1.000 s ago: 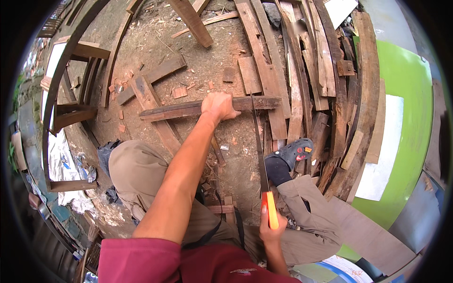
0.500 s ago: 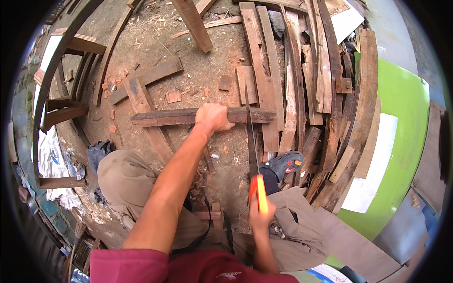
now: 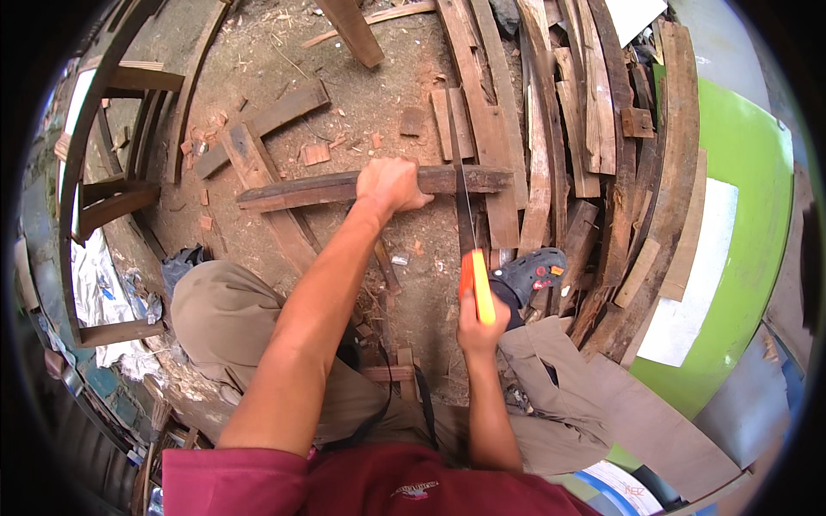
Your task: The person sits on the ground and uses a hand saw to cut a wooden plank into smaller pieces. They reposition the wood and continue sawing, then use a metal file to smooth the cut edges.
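Note:
My left hand (image 3: 392,184) is closed over the middle of a dark wooden beam (image 3: 301,193), which lies crosswise in front of me. Under its left part is a brown plank (image 3: 288,236); the right end rests over boards of the pile. In my right hand (image 3: 478,320) is a handsaw (image 3: 478,284) by its orange and yellow handle. Its long narrow blade (image 3: 465,215) points away from me and crosses the beam near its right end, to the right of my left hand. Whether the teeth have cut into the wood is too small to tell.
Several long boards (image 3: 538,129) lie piled on the right, beside a green sheet (image 3: 747,172) with a white panel (image 3: 693,284). My shoe (image 3: 535,273) is close to the saw handle. At left stands a wooden frame (image 3: 120,331). Wood offcuts (image 3: 316,154) litter the dirt floor.
My right hand has pushed the saw forward, away from me, so the handle is nearer the beam. My left hand keeps its grip on the beam. The whole view has shifted slightly.

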Demonstrator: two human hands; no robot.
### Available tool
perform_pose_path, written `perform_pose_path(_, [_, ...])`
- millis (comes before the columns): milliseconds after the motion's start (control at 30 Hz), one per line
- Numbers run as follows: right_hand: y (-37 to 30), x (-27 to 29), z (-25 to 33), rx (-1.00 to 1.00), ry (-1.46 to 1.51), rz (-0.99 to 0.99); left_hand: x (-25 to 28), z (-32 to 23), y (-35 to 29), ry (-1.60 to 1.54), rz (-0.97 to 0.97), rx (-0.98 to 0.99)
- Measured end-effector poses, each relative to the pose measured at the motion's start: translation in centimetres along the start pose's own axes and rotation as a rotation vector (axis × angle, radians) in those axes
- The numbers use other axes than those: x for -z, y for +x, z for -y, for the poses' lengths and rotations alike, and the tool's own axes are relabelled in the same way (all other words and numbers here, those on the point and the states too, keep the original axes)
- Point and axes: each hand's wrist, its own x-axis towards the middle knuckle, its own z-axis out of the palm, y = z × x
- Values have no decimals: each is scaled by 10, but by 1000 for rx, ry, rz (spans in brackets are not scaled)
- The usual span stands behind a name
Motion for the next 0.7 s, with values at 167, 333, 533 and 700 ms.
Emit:
perform_pose_path(167, [33, -30, 4, -60, 45, 10, -8, 5, -2, 18, -22, -48])
perform_pose_path(333, [-116, 63, 22, 63, -88, 32, 1, 5, -3, 8, 38, 5])
perform_pose_path(533, [66, -30, 31, -36, 49, -57, -3, -2, 3, 15, -4, -29])
perform_pose_path(700, [-75, 29, 14, -11, -14, 12, 3, 8, 5, 17, -9, 9])
